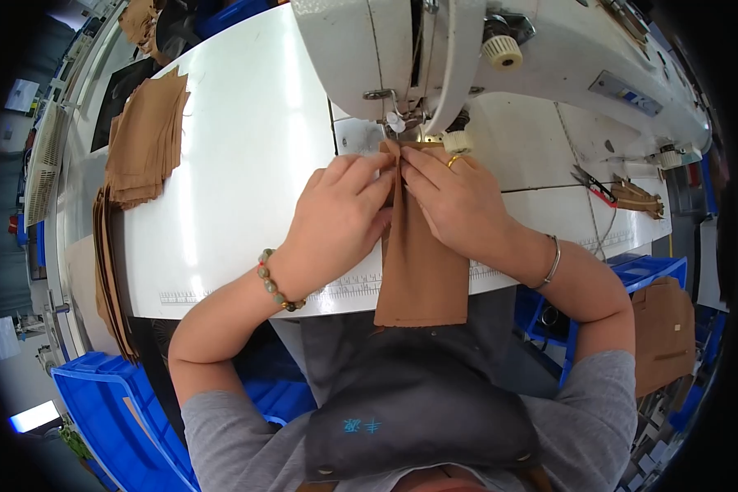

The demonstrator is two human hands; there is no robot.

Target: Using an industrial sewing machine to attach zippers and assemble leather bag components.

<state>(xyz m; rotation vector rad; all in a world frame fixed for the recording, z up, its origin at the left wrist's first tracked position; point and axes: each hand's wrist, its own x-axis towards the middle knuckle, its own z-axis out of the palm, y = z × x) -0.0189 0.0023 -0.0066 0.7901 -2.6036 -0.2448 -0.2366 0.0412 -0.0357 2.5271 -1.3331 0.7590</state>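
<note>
A brown fabric piece (426,279) lies folded lengthwise at the sewing machine (361,49), its near end hanging over the table's front edge. My left hand (344,209) pinches the fold from the left, just in front of the presser foot. From the right, my right hand (455,193) presses on the same piece with its fingers together, the fingertips close to the needle area. The far end of the fabric reaches the presser foot (395,123). Whether the needle is in the cloth is too small to tell.
A stack of brown fabric pieces (148,135) lies on the table's left, with more brown cloth (107,271) draped over that edge. Small scissors (594,185) lie at the right beside a brown scrap (636,199). Blue bins (111,394) stand below the white table (230,164).
</note>
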